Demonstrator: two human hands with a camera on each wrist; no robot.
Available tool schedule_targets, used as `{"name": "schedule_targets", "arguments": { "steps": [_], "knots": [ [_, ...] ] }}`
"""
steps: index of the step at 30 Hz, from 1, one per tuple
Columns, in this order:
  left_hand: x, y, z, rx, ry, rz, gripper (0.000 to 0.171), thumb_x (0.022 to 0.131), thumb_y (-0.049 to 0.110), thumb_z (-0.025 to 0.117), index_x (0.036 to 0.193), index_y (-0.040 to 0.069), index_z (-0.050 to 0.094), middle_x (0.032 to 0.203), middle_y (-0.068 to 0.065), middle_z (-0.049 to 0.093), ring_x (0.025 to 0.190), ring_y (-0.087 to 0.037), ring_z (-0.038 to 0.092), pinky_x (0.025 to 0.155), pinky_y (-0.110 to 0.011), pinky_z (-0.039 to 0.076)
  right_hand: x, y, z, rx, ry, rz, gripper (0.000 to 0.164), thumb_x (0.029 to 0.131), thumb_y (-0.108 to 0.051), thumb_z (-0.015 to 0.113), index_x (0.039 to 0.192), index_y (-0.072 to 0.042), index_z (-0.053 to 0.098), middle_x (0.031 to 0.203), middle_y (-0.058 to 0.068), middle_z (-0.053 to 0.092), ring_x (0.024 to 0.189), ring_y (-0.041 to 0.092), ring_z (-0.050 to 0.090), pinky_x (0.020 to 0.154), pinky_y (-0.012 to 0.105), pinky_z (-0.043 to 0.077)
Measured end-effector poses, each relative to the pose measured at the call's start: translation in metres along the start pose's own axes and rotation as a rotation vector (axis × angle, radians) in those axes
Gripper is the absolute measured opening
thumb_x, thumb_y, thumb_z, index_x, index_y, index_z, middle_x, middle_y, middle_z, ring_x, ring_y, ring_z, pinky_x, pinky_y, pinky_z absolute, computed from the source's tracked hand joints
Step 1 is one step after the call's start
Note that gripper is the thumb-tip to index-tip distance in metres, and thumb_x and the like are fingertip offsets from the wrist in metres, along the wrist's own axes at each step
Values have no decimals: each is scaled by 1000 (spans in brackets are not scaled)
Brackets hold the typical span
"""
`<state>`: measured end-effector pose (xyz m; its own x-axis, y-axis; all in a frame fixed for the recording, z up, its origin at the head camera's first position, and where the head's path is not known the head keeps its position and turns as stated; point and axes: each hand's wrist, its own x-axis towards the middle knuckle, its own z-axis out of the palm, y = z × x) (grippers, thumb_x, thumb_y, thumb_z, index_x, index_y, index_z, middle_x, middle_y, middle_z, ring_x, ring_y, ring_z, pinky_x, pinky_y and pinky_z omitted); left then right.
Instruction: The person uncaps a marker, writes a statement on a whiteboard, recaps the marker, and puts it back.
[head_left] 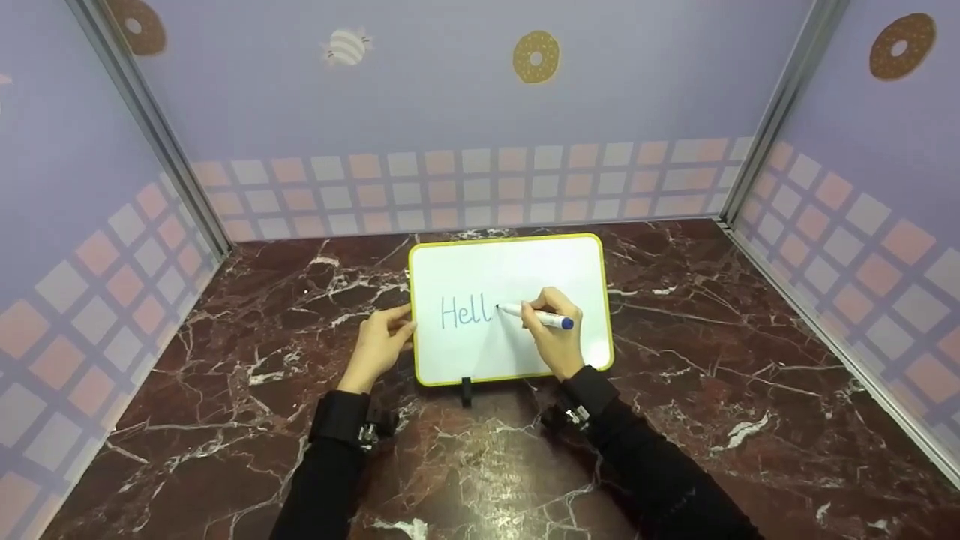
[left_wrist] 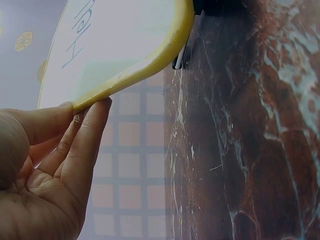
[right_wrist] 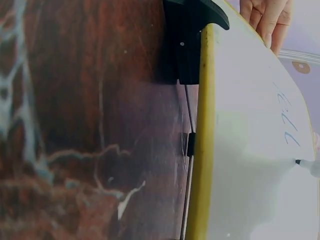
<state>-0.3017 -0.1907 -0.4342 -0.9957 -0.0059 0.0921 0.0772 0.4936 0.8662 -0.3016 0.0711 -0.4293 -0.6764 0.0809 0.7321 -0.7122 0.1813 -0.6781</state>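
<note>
Left hand [head_left: 379,341] pinching the left edge of a yellow-rimmed whiteboard [head_left: 450,262] — right hand [head_left: 559,330] pinching a blue-ended marker [head_left: 549,318].
The whiteboard stands mid-table; the right forearm slants in from the near right, marker tip just right of "Hell" — whether touching, I cannot tell. The left fingertips are hidden behind the rim from above; the right wrist view crops the marker.

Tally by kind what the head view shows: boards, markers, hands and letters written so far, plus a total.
Board: 1
Marker: 1
Hands: 2
Letters: 4
Total: 8
</note>
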Motion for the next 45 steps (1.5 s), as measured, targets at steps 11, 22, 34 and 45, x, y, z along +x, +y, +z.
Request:
{"name": "schedule_targets", "arguments": {
  "steps": [11, 22, 34, 45],
  "knots": [
    [0, -1, 0, -1, 15, 10, 43, 100, 6, 57, 142, -1, 51, 122, -28, 65, 110, -38, 67, 91, -43, 60, -3, -3, 1, -3, -18, 3, 29, 82, 19, 58, 63, 9, 40, 59, 21, 55, 47, 19, 55, 47, 12, 38],
    [1, 1, 2, 5, 25, 24, 42, 99, 5, 58, 140, -2, 53, 122, -29, 65, 109, -39, 68, 84, -37, 63, 5, -4, 0, 51, 47, 48, 26, 85, 18, 57, 64, 10, 45, 59, 24, 57, 48, 22, 57, 47, 12, 35],
    [1, -2, 2, 4, 22, 15, 42, 100, 5, 57, 141, -3, 52, 124, -29, 64, 111, -39, 67, 86, -38, 62, 12, 5, -29, 78, 128, 162, 29, 87, 14, 58, 63, 12, 42, 53, 29, 52, 45, 11, 53, 43, 13, 28],
    [1, 0, 1, 5, 8, 7, 43, 100, 5, 57, 142, -3, 50, 124, -29, 64, 113, -39, 66, 87, -37, 62, 10, 14, -29, 40, 95, 134, 29, 86, 15, 58, 61, 11, 44, 53, 27, 54, 45, 22, 52, 44, 13, 28]
  ]
}}
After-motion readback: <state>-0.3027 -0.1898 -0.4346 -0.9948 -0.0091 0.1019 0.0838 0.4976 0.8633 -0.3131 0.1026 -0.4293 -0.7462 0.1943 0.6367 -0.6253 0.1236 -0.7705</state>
